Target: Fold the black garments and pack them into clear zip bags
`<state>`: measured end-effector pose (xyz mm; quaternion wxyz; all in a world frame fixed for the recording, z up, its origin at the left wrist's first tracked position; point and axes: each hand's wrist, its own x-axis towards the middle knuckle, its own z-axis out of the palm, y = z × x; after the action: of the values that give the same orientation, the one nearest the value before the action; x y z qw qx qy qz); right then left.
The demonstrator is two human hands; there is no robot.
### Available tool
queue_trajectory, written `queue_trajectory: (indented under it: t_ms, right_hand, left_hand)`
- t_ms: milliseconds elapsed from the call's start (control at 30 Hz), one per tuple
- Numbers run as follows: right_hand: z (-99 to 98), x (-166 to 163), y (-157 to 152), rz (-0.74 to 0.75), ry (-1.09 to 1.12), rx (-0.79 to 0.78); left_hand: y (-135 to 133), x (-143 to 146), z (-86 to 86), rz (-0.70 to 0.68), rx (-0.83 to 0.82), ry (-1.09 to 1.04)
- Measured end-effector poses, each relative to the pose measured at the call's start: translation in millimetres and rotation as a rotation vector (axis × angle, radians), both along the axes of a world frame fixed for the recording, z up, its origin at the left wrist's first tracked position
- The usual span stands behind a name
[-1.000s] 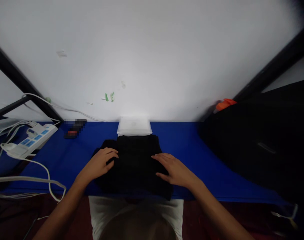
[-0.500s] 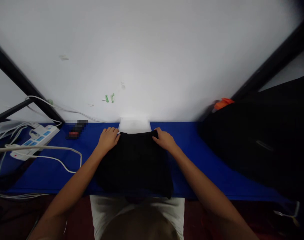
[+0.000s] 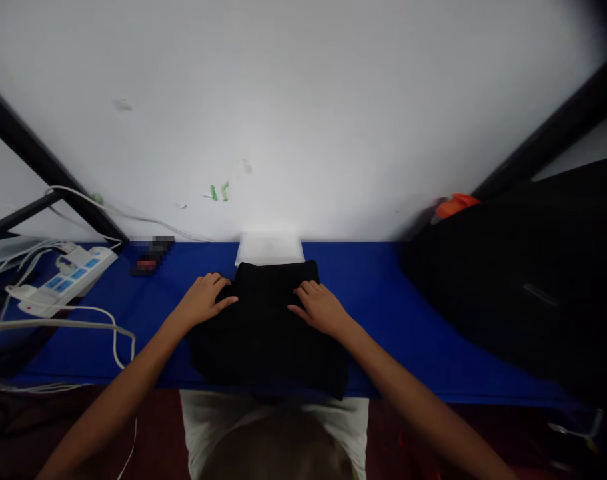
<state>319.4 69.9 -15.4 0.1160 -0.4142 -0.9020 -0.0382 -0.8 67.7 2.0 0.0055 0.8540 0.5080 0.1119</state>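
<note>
A folded black cloth, probably a garment (image 3: 268,333), lies flat on the blue table (image 3: 373,293), reaching to the front edge near my body. My left hand (image 3: 206,300) rests on its left side with the fingers stretched out and the thumb apart. On the right side of the cloth lies my right hand (image 3: 319,305), fingers also extended and spread over the fabric. Behind the cloth's far edge a flat white object (image 3: 270,247) stands near the wall; its lower part is hidden by the cloth.
At the left are a white power strip (image 3: 66,283) and loose white cables (image 3: 83,325). A dark, partly pixelated item (image 3: 153,257) lies close to the wall. A large black bag-like object (image 3: 508,287) covers the right end, with something orange (image 3: 457,205) behind it.
Both hands have let go of the cloth's far corners and moved back toward me, now lying flat on its sides. The left cable has shifted leftward.
</note>
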Motion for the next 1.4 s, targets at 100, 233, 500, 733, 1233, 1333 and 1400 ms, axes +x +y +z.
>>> queue_trajectory:
  t_ms: [100, 233, 500, 733, 1233, 1333, 1400]
  right_hand:
    - [-2.2, -0.6, 1.6, -0.001, -0.019, 0.000]
    - [20.0, 6.7, -7.7, 0.027, 0.023, -0.033]
    - [70.4, 26.3, -90.7, 0.100, 0.042, -0.463]
    - [47.2, -5.2, -108.1, -0.107, -0.020, -0.379]
    - [-32.1, -39.8, -78.0, -0.364, 0.095, -0.149]
    - [-29.1, -40.5, -77.1, -0.365, 0.084, -0.159]
    - [-27.7, -40.9, -76.7, -0.363, 0.079, -0.161]
  left_hand:
    - [2.1, 0.8, 4.0, -0.046, -0.060, -0.025]
    - [-15.3, 4.2, 23.4, -0.194, -0.064, -0.203]
    - [-84.3, 2.1, 55.1, -0.219, -0.536, -0.330]
    - [-83.7, 30.8, 32.3, 0.195, -0.383, -0.251]
    - [-71.0, 58.1, -43.4, 0.328, -0.024, 0.081]
    - [-70.3, 59.0, -42.1, 0.335, -0.033, 0.080]
    - [-70.2, 59.3, -41.3, 0.340, -0.039, 0.075]
